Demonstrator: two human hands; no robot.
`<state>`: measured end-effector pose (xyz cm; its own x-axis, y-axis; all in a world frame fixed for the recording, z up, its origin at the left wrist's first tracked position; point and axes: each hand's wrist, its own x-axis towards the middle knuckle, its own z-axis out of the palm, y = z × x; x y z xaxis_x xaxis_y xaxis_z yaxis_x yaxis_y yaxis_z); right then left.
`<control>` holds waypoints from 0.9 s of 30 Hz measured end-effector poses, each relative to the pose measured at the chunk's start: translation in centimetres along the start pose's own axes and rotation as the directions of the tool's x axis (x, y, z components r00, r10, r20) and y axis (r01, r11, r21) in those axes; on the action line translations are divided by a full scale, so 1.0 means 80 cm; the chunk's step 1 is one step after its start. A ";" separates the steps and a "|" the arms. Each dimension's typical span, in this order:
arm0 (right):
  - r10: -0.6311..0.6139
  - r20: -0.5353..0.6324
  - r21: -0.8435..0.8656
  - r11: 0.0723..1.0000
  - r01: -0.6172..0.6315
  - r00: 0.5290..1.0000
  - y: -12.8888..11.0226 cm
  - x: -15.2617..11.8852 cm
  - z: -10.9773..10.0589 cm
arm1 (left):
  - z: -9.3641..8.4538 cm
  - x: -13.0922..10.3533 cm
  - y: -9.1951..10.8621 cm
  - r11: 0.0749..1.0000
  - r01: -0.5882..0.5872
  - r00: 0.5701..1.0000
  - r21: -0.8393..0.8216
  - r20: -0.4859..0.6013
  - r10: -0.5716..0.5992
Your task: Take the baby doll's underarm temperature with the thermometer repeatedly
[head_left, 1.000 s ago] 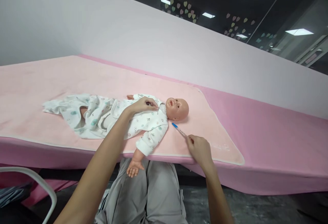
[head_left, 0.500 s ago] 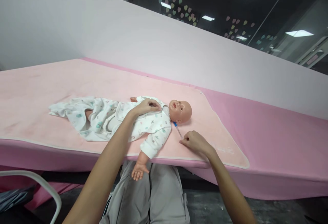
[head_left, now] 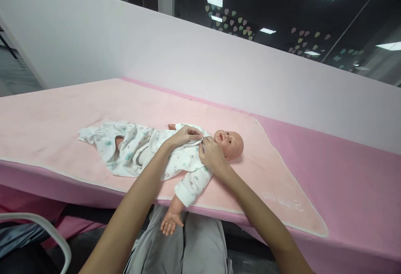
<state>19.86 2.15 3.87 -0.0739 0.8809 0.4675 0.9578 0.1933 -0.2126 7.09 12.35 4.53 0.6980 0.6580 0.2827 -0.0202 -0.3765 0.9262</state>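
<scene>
A baby doll lies on its back with its head to the right, dressed in a white printed outfit. On the upper chest, my left hand pinches the edge of the outfit near the collar. Fingers closed, my right hand meets it at the neckline and also grips the cloth there. Both hands' fingertips nearly touch. One doll arm hangs over the near edge. The thermometer-like stick is not visible now.
A pink mat covers much of the pink padded table. Behind it rises a white partition. A white curved chair rail is at the lower left, beside my grey-trousered legs.
My right hand has moved up and left from the stick on the mat to the doll's neckline, beside my left hand. The camera view has shifted slightly.
</scene>
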 end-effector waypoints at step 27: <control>0.216 -0.312 0.627 0.778 0.030 0.925 0.014 -0.026 0.031 | -0.004 -0.007 -0.007 0.991 0.081 0.997 0.110 -0.027 -0.078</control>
<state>20.43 1.58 0.54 0.2250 0.7218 0.6545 0.5693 0.4477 -0.6895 6.49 12.44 3.93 0.6775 0.7029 0.2163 0.1147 -0.3916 0.9130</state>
